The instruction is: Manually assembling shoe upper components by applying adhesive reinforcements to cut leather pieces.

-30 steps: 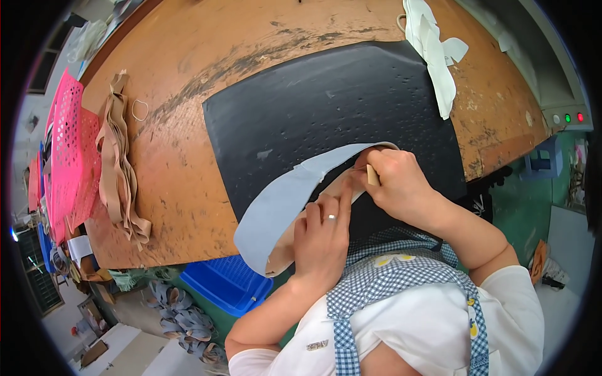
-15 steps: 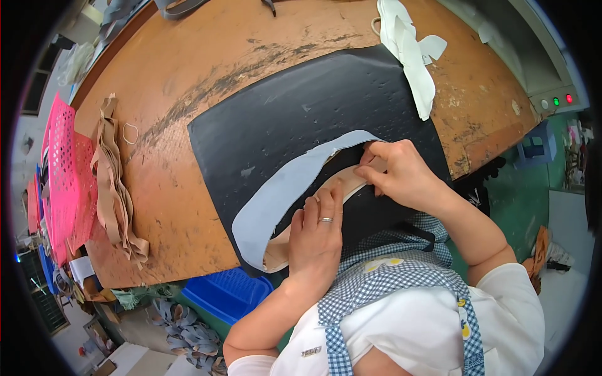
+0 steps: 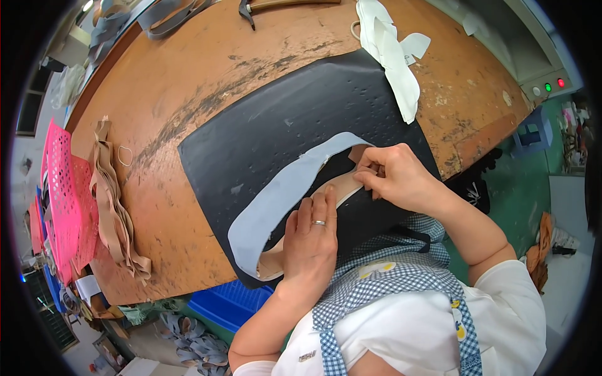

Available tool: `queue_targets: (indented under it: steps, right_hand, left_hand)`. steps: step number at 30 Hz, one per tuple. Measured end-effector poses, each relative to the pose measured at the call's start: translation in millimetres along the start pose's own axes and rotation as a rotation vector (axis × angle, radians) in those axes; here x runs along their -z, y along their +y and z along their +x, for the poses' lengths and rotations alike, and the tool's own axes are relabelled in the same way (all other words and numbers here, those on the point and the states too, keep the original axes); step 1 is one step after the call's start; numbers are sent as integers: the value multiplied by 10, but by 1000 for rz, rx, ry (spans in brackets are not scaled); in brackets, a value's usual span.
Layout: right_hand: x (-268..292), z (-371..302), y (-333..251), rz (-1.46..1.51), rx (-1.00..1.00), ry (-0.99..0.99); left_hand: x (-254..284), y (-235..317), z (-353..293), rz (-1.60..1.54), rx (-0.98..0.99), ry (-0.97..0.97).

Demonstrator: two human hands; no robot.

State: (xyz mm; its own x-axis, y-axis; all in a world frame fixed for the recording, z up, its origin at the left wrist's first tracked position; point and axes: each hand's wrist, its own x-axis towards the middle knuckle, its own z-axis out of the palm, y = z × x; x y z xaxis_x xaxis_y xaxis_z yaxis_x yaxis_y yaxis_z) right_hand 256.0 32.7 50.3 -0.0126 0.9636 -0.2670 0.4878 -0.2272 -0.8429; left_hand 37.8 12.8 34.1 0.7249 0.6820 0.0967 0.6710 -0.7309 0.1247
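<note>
On a black mat (image 3: 263,128) lies a curved, looped piece made of a light-blue band (image 3: 276,188) on the far side and a beige strip (image 3: 342,187) on the near side. The two meet at the loop's ends. My left hand (image 3: 310,244), a ring on one finger, rests with fingers stretched flat on the beige strip. At the piece's right end, my right hand (image 3: 401,178) is closed in a pinch on the beige strip's edge. Its fingertips partly hide that end, and my left hand covers part of the strip's left side.
White cut pieces (image 3: 398,75) lie over the mat's far right corner. A hammer (image 3: 282,5) lies at the far table edge. Leftward are beige strips (image 3: 113,207) and a pink basket (image 3: 66,200). A blue crate (image 3: 229,301) stands below the near edge. Indicator lights (image 3: 548,87) glow at right.
The view has shifted slightly, bringing more of the hammer into sight. My right fingers have curled closer together at the strip's edge; my left hand still lies on the strip.
</note>
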Motion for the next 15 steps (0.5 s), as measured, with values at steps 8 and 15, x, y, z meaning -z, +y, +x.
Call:
queue_targets:
  steps: [8, 15]
  right_hand:
    - [53, 59, 13, -40, -14, -70]
    - [52, 49, 3, -173, 47, -9]
  left_hand:
    - [-8, 26, 12, 81, -20, -23]
    - [-35, 113, 149, 41, 9, -48]
